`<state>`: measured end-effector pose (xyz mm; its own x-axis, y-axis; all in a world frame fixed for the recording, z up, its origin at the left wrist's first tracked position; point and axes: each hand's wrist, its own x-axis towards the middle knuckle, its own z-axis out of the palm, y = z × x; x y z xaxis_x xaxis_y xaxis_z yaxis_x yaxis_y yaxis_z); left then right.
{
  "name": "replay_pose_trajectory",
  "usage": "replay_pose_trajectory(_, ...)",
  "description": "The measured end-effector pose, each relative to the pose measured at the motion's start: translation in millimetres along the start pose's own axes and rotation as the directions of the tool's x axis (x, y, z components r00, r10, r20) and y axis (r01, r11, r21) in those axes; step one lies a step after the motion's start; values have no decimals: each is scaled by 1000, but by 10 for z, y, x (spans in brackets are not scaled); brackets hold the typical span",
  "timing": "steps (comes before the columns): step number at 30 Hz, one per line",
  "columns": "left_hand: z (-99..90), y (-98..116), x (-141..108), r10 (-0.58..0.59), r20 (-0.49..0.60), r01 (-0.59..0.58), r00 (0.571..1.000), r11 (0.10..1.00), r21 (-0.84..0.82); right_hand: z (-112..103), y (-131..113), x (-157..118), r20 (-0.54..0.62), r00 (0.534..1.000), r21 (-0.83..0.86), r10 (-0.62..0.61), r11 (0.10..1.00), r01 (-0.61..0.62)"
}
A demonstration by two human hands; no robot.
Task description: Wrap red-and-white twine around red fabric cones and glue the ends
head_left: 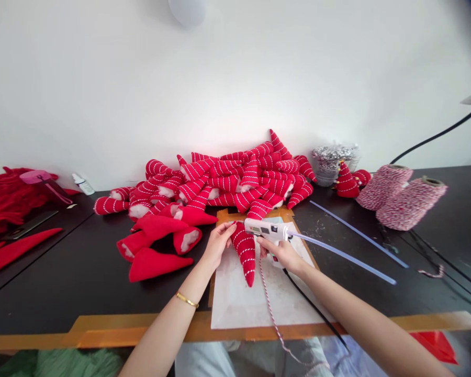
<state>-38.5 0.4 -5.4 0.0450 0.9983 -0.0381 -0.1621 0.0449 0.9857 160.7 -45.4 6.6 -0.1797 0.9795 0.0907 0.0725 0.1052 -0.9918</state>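
Observation:
My left hand (219, 242) is closed on the wide end of a red stuffed cone (244, 255) wound with red-and-white twine. The cone's tip points toward me. In my right hand (279, 253) is a white glue gun (265, 228), its nozzle at the cone's wide end beside my left fingertips. A long clear glue stick (341, 252) sticks out of the gun's back. Loose twine (267, 301) hangs from near the cone over the table edge. Beneath lies a white sheet (235, 309) held by brown tape.
Behind is a heap of twine-wound red cones (223, 180); several plain red cones (160, 264) lie left. Two twine spools (410, 204), another glue stick (361, 234) and a tub of silver material (329, 165) are right. Red fabric (11, 199) and a small white bottle (83, 184) stand left.

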Motion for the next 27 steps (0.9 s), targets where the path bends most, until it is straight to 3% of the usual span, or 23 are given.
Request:
replay_pose_trajectory(7,108,52,-112,3,99,-12,995,996,93,-42,-62,-12,-68,996,15,-58,998,59)
replay_pose_trajectory(17,125,37,-108,8,39,-11,999,996,85,57,90,-14,-132,990,72,-52,995,62)
replay_pose_trajectory(22,210,66,-182,-5,95,-9,996,988,156,58,74,-17,-146,989,76,-40,996,51)
replay_pose_trajectory(27,219,51,-186,6,82,-19,997,988,152,53,90,-16,-118,993,67,-28,997,36)
